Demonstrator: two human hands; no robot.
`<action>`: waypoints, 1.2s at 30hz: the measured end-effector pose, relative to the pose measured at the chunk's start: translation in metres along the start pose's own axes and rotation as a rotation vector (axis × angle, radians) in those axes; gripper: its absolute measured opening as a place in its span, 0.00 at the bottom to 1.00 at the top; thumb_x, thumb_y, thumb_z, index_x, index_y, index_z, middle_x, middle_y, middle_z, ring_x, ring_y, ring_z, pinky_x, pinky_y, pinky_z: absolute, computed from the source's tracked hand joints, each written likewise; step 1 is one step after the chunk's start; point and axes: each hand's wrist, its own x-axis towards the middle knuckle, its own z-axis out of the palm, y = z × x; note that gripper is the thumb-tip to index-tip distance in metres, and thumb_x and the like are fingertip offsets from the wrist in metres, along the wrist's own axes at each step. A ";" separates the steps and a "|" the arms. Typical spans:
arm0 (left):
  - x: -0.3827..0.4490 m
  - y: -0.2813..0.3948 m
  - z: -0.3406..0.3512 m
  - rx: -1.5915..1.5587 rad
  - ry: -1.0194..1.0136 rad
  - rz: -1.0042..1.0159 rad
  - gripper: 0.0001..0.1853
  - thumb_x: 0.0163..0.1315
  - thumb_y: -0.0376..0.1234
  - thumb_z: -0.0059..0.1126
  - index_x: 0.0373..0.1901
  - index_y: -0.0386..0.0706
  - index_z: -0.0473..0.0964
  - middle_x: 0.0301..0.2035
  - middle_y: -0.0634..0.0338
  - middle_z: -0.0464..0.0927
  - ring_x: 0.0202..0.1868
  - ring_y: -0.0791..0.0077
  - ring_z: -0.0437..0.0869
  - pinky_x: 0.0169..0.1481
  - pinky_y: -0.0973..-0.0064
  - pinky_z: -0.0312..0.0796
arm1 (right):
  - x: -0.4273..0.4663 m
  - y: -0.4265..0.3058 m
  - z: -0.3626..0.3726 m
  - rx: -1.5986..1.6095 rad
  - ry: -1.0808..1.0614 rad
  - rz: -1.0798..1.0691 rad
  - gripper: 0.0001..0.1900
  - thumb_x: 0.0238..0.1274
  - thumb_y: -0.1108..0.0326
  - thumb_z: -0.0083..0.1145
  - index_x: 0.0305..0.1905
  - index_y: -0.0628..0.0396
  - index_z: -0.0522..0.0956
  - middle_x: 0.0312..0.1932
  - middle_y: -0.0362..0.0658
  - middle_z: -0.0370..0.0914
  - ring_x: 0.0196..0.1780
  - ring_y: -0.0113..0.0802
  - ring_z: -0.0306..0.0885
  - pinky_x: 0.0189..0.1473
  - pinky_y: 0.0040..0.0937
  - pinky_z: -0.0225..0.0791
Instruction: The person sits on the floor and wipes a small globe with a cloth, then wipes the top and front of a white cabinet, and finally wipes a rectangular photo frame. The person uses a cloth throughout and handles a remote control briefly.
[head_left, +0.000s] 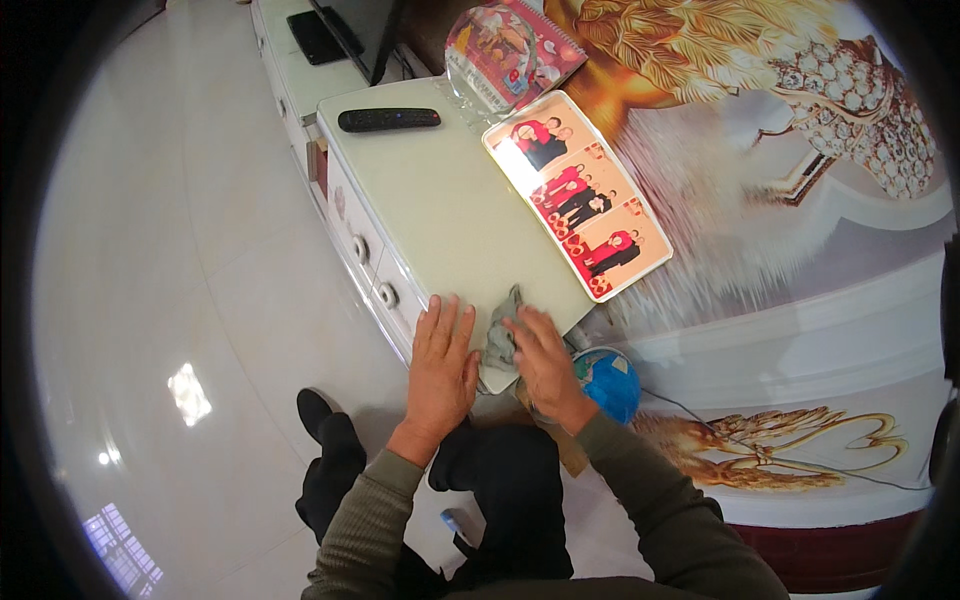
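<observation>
A crumpled grey cloth (501, 337) lies on the near end of a pale cabinet top (450, 217). My right hand (544, 356) is at the cloth's right side, its fingers slightly blurred and touching or just over it; a firm grip cannot be made out. Flat on the cabinet's front edge, to the left of the cloth, rests my left hand (444, 360) with nothing in it. Farther up, a framed set of photos (581, 195) leans or lies along the wall side, and a black remote control (388, 119) sits near the far end.
A spiral-bound calendar (551, 56) and clear plastic packaging (469, 97) are at the far corner. Beside the near corner stands a blue globe (609, 386). Drawers with round knobs (388, 295) face the tiled floor. A screen (364, 34) stands beyond. A cable (679, 405) runs along the wall.
</observation>
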 end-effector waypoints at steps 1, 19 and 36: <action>-0.001 -0.001 -0.001 0.008 -0.013 0.013 0.31 0.69 0.25 0.63 0.75 0.37 0.73 0.80 0.40 0.62 0.84 0.37 0.56 0.86 0.48 0.55 | 0.005 0.005 0.001 -0.007 0.017 0.019 0.25 0.75 0.78 0.54 0.74 0.60 0.76 0.77 0.63 0.68 0.78 0.64 0.69 0.79 0.50 0.64; -0.003 -0.002 -0.001 -0.225 -0.015 -0.025 0.52 0.72 0.37 0.67 0.88 0.33 0.43 0.85 0.33 0.42 0.86 0.36 0.47 0.88 0.49 0.48 | 0.015 0.019 0.010 0.083 0.101 0.012 0.27 0.70 0.71 0.68 0.72 0.58 0.79 0.78 0.58 0.70 0.82 0.59 0.65 0.82 0.50 0.62; -0.073 -0.013 -0.023 -0.382 0.155 -0.370 0.33 0.74 0.23 0.62 0.79 0.36 0.65 0.68 0.44 0.75 0.63 0.53 0.84 0.69 0.59 0.77 | -0.001 -0.002 0.014 0.049 0.055 -0.091 0.26 0.72 0.69 0.64 0.73 0.55 0.78 0.78 0.60 0.69 0.84 0.61 0.61 0.84 0.50 0.58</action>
